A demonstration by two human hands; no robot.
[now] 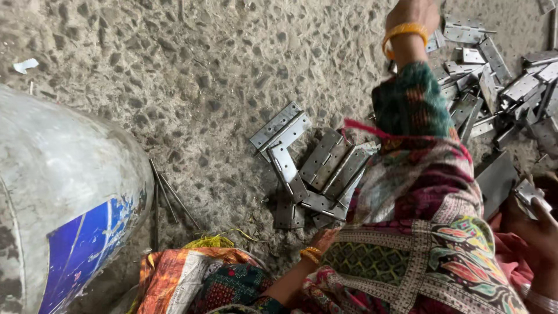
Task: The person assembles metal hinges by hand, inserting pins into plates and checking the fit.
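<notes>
Patterned sleeves hide both hands' grip, so I cannot tell; dull grey metal hinges (317, 168) lie heaped, leaves folded.

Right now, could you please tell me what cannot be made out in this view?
Head view: hand with orange bangle, fingers cut off by the top edge; grip unclear.
Head view: lower hand, mostly hidden by patterned cloth.
Head view: hinge pile, runs past the right edge.
Head view: grey drum, cut off at left.

My right arm stretches straight ahead, and my right hand (414, 13) is cut off at the top edge. My left hand (323, 239) sits low, half hidden.
</notes>
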